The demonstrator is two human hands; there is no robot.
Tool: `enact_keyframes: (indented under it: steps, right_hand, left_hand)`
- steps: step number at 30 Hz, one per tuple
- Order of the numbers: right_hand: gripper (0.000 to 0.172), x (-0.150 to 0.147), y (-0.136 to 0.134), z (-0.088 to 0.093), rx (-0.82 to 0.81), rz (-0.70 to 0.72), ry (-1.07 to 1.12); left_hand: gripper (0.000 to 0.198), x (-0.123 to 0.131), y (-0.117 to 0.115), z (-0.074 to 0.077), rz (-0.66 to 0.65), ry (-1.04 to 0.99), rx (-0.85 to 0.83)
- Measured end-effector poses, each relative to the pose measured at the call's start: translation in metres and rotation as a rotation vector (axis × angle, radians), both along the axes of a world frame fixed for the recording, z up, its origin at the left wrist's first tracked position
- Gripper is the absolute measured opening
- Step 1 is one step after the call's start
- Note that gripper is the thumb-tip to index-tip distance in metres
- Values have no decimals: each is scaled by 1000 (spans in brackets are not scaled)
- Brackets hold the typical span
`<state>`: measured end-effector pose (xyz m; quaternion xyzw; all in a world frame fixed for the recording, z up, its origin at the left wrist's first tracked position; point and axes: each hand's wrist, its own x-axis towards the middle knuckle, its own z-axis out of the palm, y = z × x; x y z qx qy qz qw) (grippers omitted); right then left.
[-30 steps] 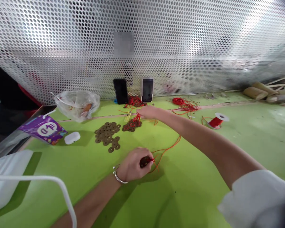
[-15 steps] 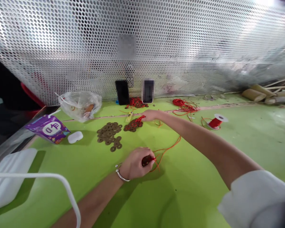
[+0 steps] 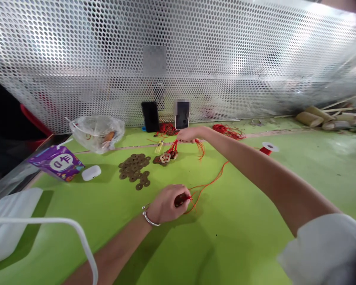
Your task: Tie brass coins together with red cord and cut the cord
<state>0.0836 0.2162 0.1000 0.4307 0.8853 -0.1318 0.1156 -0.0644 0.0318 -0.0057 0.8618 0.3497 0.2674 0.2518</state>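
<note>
My left hand (image 3: 165,206), with a silver bangle on the wrist, is closed on a small stack of coins (image 3: 180,199) tied with red cord (image 3: 209,184) that trails off to the right. My right hand (image 3: 189,134) reaches far across the green table (image 3: 240,221) and pinches the red cords of a bunch of corded coins (image 3: 165,156), lifting the cords while the coins hang just above or on the table. A loose pile of brown holed coins (image 3: 134,170) lies to the left of that bunch.
Two phones (image 3: 150,116) lean on the perforated metal screen (image 3: 178,59). A plastic bag (image 3: 96,132), a purple carton (image 3: 56,162) and a white earbud case (image 3: 91,172) lie at left. Red cord tangles (image 3: 229,131) and a red spool (image 3: 266,149) lie at right. A white chair frame (image 3: 47,225) stands near left.
My right hand has closed on the cords of the corded coin bunch and raised them, pulling the bunch up and slightly right. My left hand has stayed on its tied coins.
</note>
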Motion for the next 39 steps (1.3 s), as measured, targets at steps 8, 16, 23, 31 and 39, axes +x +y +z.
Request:
enact_keyframes:
  steps: [8, 16, 23, 31, 39]
  right_hand:
    - [39, -15, -21, 44, -54, -13, 296]
    - [38, -15, -41, 65, -60, 16, 435]
    - [33, -20, -39, 54, -136, 63, 438]
    - [36, -17, -3, 15, 11, -45, 336]
    - [42, -30, 1, 18, 39, 144, 417]
  left_hand:
    - [7, 0, 2, -2, 4, 2, -14]
    - [7, 0, 3, -2, 2, 11, -33]
    - [7, -1, 3, -3, 0, 18, -33]
    - [6, -1, 2, -4, 5, 0, -2]
    - [6, -2, 1, -3, -15, -16, 20]
